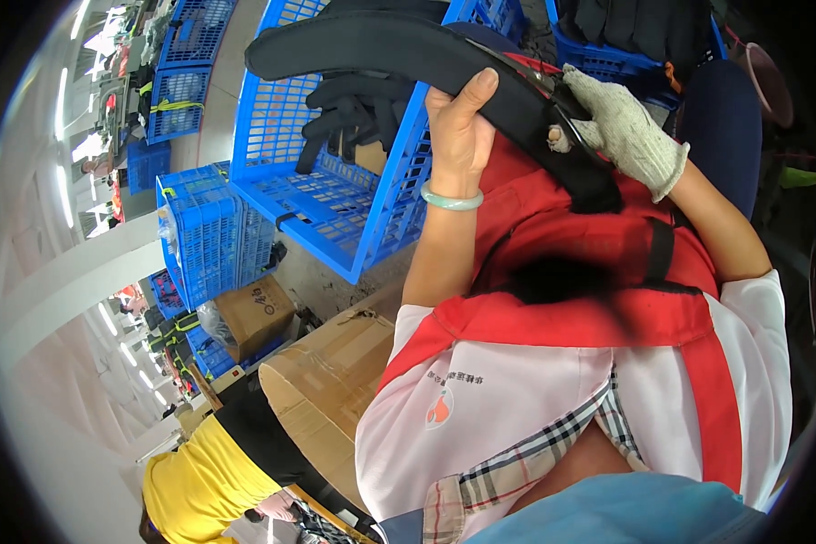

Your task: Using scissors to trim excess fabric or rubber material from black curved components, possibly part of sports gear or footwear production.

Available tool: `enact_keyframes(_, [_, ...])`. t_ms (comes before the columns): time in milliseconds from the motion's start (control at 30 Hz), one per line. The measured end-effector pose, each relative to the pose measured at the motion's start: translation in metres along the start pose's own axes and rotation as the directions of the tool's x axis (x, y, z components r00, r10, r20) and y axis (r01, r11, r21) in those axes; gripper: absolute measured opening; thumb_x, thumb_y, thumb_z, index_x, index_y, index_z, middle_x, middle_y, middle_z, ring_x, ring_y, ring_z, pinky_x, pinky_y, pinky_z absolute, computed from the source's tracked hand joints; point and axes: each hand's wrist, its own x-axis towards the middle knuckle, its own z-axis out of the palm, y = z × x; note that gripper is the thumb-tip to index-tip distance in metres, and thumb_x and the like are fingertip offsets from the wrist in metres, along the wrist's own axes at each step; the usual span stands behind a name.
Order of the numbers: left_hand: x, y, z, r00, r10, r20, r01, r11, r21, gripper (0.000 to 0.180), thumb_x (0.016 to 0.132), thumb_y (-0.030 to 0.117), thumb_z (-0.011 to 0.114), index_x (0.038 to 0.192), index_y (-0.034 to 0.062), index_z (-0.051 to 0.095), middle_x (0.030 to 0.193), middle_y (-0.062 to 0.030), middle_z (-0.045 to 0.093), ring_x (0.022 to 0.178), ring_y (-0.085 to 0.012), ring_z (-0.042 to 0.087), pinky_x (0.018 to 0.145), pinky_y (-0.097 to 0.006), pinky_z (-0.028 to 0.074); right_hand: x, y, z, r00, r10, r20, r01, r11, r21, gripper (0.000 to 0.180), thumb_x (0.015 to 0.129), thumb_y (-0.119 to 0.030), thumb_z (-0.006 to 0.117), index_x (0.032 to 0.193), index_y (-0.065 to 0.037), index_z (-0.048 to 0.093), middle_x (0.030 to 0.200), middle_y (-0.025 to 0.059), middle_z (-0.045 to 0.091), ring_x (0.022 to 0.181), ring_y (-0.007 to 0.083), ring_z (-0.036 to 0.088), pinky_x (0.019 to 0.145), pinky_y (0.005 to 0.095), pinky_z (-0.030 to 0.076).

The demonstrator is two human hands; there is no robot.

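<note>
A long, curved black padded strip (pixel 381 45) slants across in front of me, from the upper left down to my lap. My bare left hand (pixel 462 122), with a pale green bangle at the wrist, grips its middle, thumb on top. My right hand (pixel 624 127) wears a light knitted glove with bare fingertips showing. It is closed at the strip's right edge, around a slim, dark metal tool (pixel 567 125) that looks like small scissors; the glove hides most of it. Under the strip's lower end is my red apron (pixel 535 208).
A blue plastic crate (pixel 304 195) at the left holds several black strips (pixel 358 113); another blue crate (pixel 612 65) with black pieces stands at the upper right. Stacked blue crates (pixel 213 231) and cardboard boxes (pixel 331 363) are farther left. A person in yellow (pixel 213 471) is at the lower left.
</note>
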Motion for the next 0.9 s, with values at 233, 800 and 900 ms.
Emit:
enact_keyframes(233, [0.016, 0.02, -0.001, 0.997, 0.064, 0.047, -0.066, 0.997, 0.047, 0.025, 0.083, -0.001, 0.064, 0.108, 0.0048, 0.061, 0.102, -0.0052, 0.064, 0.097, -0.0179, 0.061, 0.092, -0.034, 0.05, 0.005, -0.001, 0.003, 0.979, -0.173, -0.106, 0.122, 0.92, -0.373, 0.063, 0.074, -0.048, 0.074, 0.106, 0.003, 0.056, 0.078, 0.0217, 0.061, 0.077, 0.038, 0.062, 0.068, 0.0381, 0.049])
enact_keyframes(800, [0.012, 0.015, 0.011, 1.0, 0.015, -0.021, -0.015, 1.0, 0.017, 0.022, 0.081, -0.002, 0.067, 0.101, 0.0058, 0.062, 0.096, -0.0039, 0.064, 0.089, -0.0157, 0.062, 0.085, -0.031, 0.051, 0.01, -0.002, 0.0, 0.992, -0.108, -0.065, 0.079, 0.937, -0.342, 0.057, 0.074, -0.053, 0.072, 0.093, -0.002, 0.055, 0.057, 0.0109, 0.048, 0.05, 0.022, 0.054, 0.048, 0.036, 0.039])
enact_keyframes(900, [0.012, 0.014, 0.009, 0.999, 0.025, 0.022, -0.025, 0.999, 0.025, 0.023, 0.083, -0.001, 0.065, 0.105, 0.0056, 0.061, 0.101, -0.0051, 0.063, 0.094, -0.0179, 0.062, 0.089, -0.034, 0.051, 0.012, 0.004, 0.004, 0.947, -0.297, -0.124, 0.225, 0.886, -0.405, 0.054, 0.075, -0.05, 0.074, 0.092, -0.002, 0.055, 0.057, 0.0083, 0.049, 0.051, 0.019, 0.054, 0.049, 0.0348, 0.039])
